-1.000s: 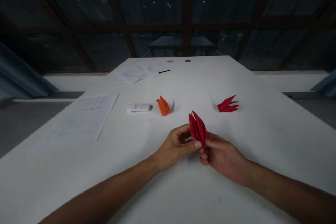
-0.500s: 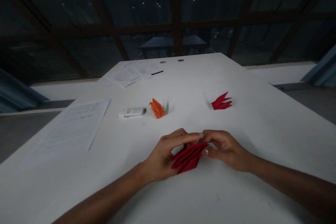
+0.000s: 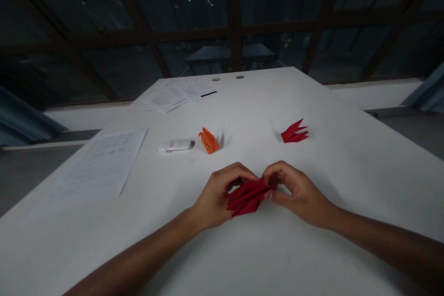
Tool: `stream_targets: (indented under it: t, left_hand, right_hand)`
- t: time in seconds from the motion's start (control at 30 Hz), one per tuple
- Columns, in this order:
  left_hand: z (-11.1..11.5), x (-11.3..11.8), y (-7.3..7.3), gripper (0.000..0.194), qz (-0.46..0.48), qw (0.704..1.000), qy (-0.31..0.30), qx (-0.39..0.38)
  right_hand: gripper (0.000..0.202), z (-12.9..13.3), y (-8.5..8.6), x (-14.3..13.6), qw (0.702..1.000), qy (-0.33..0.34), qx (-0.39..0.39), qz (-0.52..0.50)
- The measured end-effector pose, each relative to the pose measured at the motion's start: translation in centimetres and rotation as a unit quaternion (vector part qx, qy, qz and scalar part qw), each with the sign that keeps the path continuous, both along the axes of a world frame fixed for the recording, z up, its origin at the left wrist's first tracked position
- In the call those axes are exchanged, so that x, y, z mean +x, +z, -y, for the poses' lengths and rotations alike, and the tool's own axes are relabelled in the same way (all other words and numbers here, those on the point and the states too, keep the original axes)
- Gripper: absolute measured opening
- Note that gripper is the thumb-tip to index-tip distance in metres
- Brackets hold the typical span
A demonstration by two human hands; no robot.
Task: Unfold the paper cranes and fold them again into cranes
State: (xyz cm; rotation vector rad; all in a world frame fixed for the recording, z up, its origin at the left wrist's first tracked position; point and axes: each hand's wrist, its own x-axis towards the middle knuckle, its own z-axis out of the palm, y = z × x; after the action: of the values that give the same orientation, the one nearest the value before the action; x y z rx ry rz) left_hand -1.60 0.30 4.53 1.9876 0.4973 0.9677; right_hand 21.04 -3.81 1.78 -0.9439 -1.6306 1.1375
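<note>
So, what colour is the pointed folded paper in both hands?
The folded paper is red; head view.

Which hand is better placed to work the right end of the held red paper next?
Likely the right hand: its thumb and fingers already pinch that end of the folded red paper, while the left hand holds the opposite side.

left hand (image 3: 215, 199): bare | right hand (image 3: 307, 196): bare | forearms (image 3: 149, 252): bare, narrowing toward the hands

Upright a second ago, the red folded paper (image 3: 247, 199) now lies sideways, tips toward frame left; the left hand (image 3: 214, 198) has moved its fingers over the upper edge.
</note>
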Motion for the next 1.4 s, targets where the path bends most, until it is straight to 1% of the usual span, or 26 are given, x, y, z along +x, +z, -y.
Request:
stream_targets:
  t: [0.03, 0.1, 0.17, 0.2, 0.27, 0.33, 0.37, 0.43, 0.47, 0.53, 0.6, 0.7, 0.77, 0.87, 0.97, 1.03, 1.1, 1.2, 1.23, 1.4]
  left_hand:
    - [-0.1, 0.0, -0.1, 0.025, -0.002, 1.0, 0.009, -0.008]
    - [-0.2, 0.1, -0.2, 0.019, -0.005, 1.0, 0.021, -0.012]
    - [-0.3, 0.3, -0.3, 0.013, -0.005, 0.999, 0.04, -0.005]
    - [-0.2, 0.5, -0.3, 0.012, -0.003, 0.998, 0.055, -0.009]
    - [-0.1, 0.8, -0.4, 0.012, 0.001, 0.994, 0.092, -0.052]
    - [0.2, 1.2, -0.5, 0.009, -0.015, 0.985, 0.12, -0.122]
    - [0.3, 1.4, -0.5, 0.006, -0.031, 0.98, 0.128, -0.153]
    - [0.4, 1.6, -0.6, 0.009, -0.066, 0.971, 0.128, -0.189]
    - [0.4, 1.7, -0.8, 0.011, -0.076, 0.969, 0.116, -0.202]
    - [0.3, 1.7, -1.2, 0.013, -0.067, 0.966, 0.084, -0.236]
    - [0.2, 1.7, -1.8, 0.015, -0.037, 0.959, 0.06, -0.274]
    - [0.0, 1.8, -2.7, 0.023, 0.002, 0.947, 0.061, -0.315]
    - [0.0, 1.9, -3.1, 0.025, 0.025, 0.941, 0.065, -0.331]
    - [0.1, 2.0, -3.3, 0.028, 0.05, 0.937, 0.064, -0.339]
    - [0.2, 2.0, -3.4, 0.03, 0.063, 0.936, 0.056, -0.342]
    - [0.1, 2.0, -3.6, 0.032, 0.066, 0.936, 0.051, -0.343]
    - [0.0, 1.9, -3.9, 0.034, 0.056, 0.94, 0.045, -0.332]
    - [-0.3, 1.7, -4.2, 0.033, 0.03, 0.953, 0.04, -0.297]
    - [-0.3, 1.7, -4.3, 0.032, 0.021, 0.957, 0.04, -0.287]
    - [-0.2, 1.3, -4.0, 0.028, -0.033, 0.97, 0.041, -0.239]
  right_hand:
    - [0.02, 0.0, 0.0, -0.1, 0.999, -0.023, 0.027, 0.014]
    - [0.019, 0.1, 0.1, -0.1, 0.991, -0.057, 0.105, 0.057]
    - [0.015, 0.4, 0.2, -0.1, 0.975, -0.079, 0.182, 0.1]
    - [0.014, 0.5, 0.3, -0.1, 0.967, -0.089, 0.208, 0.116]
    - [0.016, 0.8, 0.2, -0.2, 0.956, -0.108, 0.228, 0.148]
    - [0.024, 1.1, 0.0, -0.3, 0.948, -0.114, 0.234, 0.185]
    - [0.032, 1.2, -0.1, -0.4, 0.944, -0.114, 0.235, 0.203]
    - [0.042, 1.3, -0.3, -0.7, 0.94, -0.115, 0.226, 0.23]
    - [0.042, 1.3, -0.3, -0.8, 0.941, -0.119, 0.213, 0.234]
    - [0.028, 1.1, -0.2, -1.1, 0.953, -0.126, 0.159, 0.226]
    - [0.011, 0.9, 0.0, -1.2, 0.97, -0.124, 0.075, 0.193]
    - [0.02, 0.4, 0.0, -1.1, 0.986, -0.11, -0.044, 0.119]
    - [0.023, 0.2, -0.2, -1.0, 0.988, -0.101, -0.089, 0.074]
    - [0.025, 0.0, -0.8, -0.9, 0.986, -0.105, -0.117, 0.045]
    - [0.027, -0.1, -1.3, -0.9, 0.987, -0.097, -0.125, 0.039]
    - [0.025, -0.2, -1.5, -0.9, 0.988, -0.078, -0.131, 0.024]
    - [0.022, -0.2, -1.7, -0.9, 0.99, -0.077, -0.119, 0.005]
    - [0.04, -0.2, -1.7, -0.8, 0.994, -0.096, -0.054, 0.003]
    - [0.042, -0.2, -1.6, -0.7, 0.995, -0.099, -0.025, 0.012]
    - [0.023, -0.3, -1.1, 0.3, 0.988, -0.106, 0.08, 0.084]
